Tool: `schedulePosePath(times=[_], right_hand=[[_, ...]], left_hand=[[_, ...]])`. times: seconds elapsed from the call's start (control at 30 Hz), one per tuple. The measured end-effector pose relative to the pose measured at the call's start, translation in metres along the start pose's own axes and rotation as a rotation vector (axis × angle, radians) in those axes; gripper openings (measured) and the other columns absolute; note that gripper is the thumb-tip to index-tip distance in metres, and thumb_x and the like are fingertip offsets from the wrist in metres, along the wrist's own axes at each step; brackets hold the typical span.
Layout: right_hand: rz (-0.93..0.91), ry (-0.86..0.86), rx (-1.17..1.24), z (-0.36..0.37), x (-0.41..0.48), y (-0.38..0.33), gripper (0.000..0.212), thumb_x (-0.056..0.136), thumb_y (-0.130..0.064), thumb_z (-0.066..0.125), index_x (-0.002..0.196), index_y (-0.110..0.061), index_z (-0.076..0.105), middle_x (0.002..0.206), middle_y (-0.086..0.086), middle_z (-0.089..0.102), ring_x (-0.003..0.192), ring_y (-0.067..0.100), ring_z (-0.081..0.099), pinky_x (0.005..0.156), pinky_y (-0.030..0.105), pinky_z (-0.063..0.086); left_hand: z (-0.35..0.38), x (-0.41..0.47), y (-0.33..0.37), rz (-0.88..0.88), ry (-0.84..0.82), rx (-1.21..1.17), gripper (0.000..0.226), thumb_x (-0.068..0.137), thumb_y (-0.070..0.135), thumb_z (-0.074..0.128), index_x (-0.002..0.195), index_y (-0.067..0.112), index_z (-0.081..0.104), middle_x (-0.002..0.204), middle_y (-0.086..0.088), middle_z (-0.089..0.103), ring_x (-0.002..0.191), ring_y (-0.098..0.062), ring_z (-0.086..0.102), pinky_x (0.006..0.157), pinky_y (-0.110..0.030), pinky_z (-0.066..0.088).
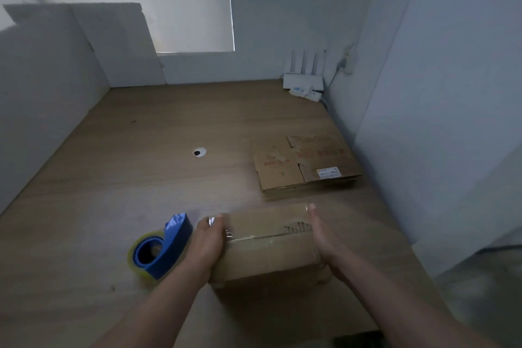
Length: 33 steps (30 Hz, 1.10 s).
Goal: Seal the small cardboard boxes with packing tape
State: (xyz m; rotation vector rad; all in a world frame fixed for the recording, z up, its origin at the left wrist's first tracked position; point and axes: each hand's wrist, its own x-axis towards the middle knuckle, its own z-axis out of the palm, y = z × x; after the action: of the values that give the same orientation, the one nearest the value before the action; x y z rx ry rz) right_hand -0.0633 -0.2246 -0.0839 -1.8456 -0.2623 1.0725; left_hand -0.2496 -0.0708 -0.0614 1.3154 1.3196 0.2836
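Head view: small brown cardboard box (268, 248), clear-taped seam, on wooden desk (169, 178) near me. I judge it light, stiff, crushable mid-panel, best held at the ends. Left hand (207, 240) curls over its left end; right hand (322, 237) lies flat against its right end. Blue tape dispenser (161, 248) sits just left.

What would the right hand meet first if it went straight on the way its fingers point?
Probably the flattened cardboard lying beyond the box; the right hand points that way along the box's right side, with only bare table between. Depth is uncertain.
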Motion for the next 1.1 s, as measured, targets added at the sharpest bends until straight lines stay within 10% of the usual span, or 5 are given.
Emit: schedulePosePath(times=[0.27, 0.47, 0.63, 0.93, 1.1], right_hand=[[-0.215, 0.134, 0.446, -0.017, -0.019, -0.044, 0.065, 0.1, -0.062, 0.031, 0.077, -0.01, 0.061, 0.07, 0.006, 0.066, 0.069, 0.021, 0.059, 0.067, 0.037, 0.04], [-0.073, 0.105, 0.219, 0.0, -0.028, -0.002, 0.055, 0.101, -0.062, 0.027, 0.119, -0.02, 0.057, 0.112, 0.006, 0.067, 0.096, 0.019, 0.062, 0.068, 0.032, 0.039], [-0.08, 0.112, 0.235, 0.013, -0.024, 0.018, 0.073, 0.102, -0.061, 0.016, 0.097, -0.016, 0.073, 0.094, 0.005, 0.077, 0.079, 0.014, 0.073, 0.07, 0.033, 0.047], [-0.225, 0.327, -0.025, 0.048, 0.0, 0.005, 0.04, 0.094, -0.059, 0.046, 0.13, -0.042, 0.047, 0.12, -0.005, 0.059, 0.105, 0.015, 0.059, 0.092, 0.045, 0.049], [-0.23, 0.281, 0.202, 0.061, -0.029, 0.004, 0.048, 0.098, -0.063, 0.038, 0.12, -0.03, 0.064, 0.11, -0.002, 0.069, 0.099, 0.014, 0.064, 0.092, 0.043, 0.051]], left_hand=[[-0.031, -0.008, 0.026, 0.108, 0.059, -0.674, 0.041, 0.102, 0.04, 0.044, 0.072, 0.012, 0.048, 0.084, -0.01, 0.061, 0.09, -0.026, 0.061, 0.071, -0.04, 0.047], [-0.03, -0.018, -0.029, -0.036, -0.013, -0.353, 0.046, 0.098, 0.065, 0.036, 0.108, 0.029, 0.062, 0.095, -0.018, 0.065, 0.096, -0.03, 0.066, 0.083, -0.055, 0.055], [-0.03, -0.043, -0.042, 0.077, -0.046, -0.239, 0.045, 0.103, 0.053, 0.032, 0.104, 0.025, 0.068, 0.098, -0.007, 0.072, 0.096, -0.024, 0.068, 0.077, -0.051, 0.06], [-0.029, -0.043, -0.056, 0.313, 0.0, 0.013, 0.005, 0.093, 0.027, 0.066, 0.09, 0.031, 0.064, 0.118, 0.024, 0.05, 0.113, -0.012, 0.055, 0.093, -0.048, 0.055], [-0.029, -0.033, -0.042, 0.204, 0.031, -0.04, 0.109, 0.073, 0.027, 0.087, 0.156, 0.029, 0.018, 0.156, 0.008, 0.03, 0.144, -0.02, 0.032, 0.114, -0.046, 0.035]])
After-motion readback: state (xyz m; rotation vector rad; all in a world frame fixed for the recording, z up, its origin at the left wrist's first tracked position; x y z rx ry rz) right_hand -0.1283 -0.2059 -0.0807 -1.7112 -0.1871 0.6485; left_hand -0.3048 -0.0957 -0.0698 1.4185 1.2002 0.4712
